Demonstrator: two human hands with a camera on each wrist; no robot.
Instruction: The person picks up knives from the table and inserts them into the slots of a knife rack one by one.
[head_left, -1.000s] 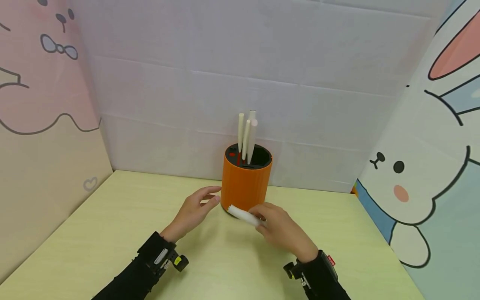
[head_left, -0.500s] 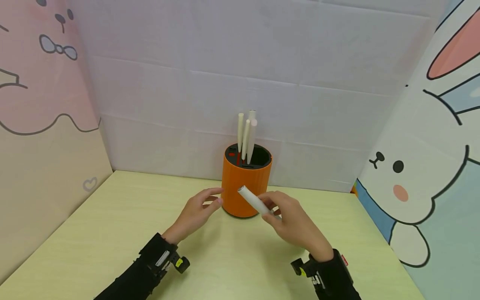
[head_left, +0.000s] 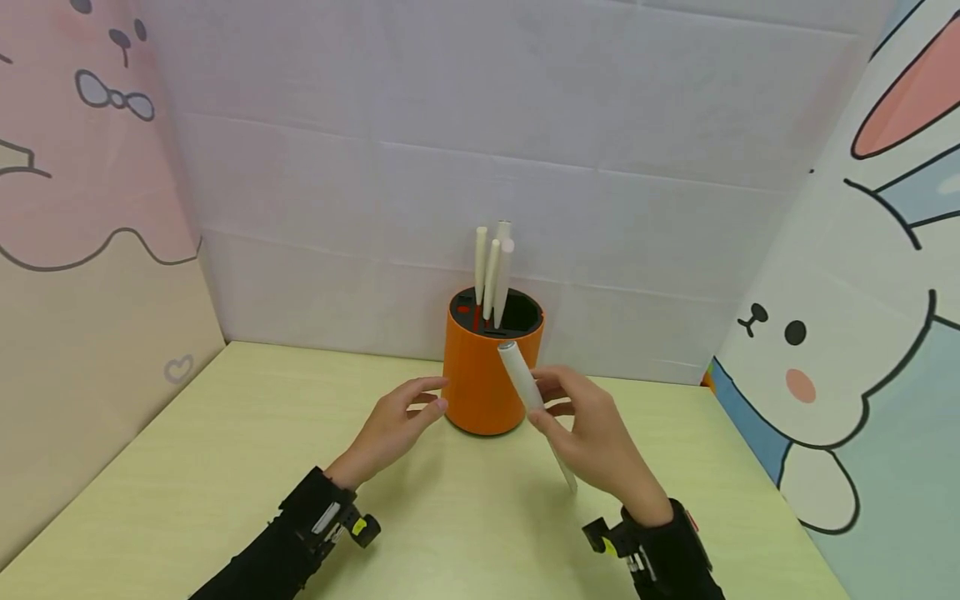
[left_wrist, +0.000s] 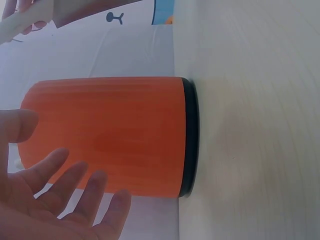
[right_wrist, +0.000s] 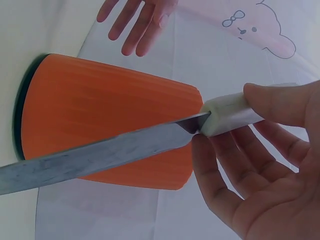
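My right hand (head_left: pixel 596 437) pinches a knife by its white handle (head_left: pixel 519 373), in front of the right side of an orange knife block (head_left: pixel 480 379). In the right wrist view the metal blade (right_wrist: pixel 120 149) runs out from the handle across the block's side; from the head its tip points down toward the table. My left hand (head_left: pixel 390 427) is at the block's lower left, fingers spread and slightly bent, holding nothing. Whether its fingertips touch the block, I cannot tell. Several white handles (head_left: pixel 481 258) stand up from the block's black top (head_left: pixel 467 321).
The block stands upright on a pale wooden table (head_left: pixel 300 400), close to the white back wall (head_left: pixel 337 208). A dark opening (head_left: pixel 522 312) shows at the right of its top. Printed panels with a rabbit (head_left: pixel 847 333) and a pink figure (head_left: pixel 90 183) flank the table.
My right hand has lifted the knife and moved right, turning it from nearly level to steep, handle end up. The blade now shows below the hand. My left hand has barely moved.
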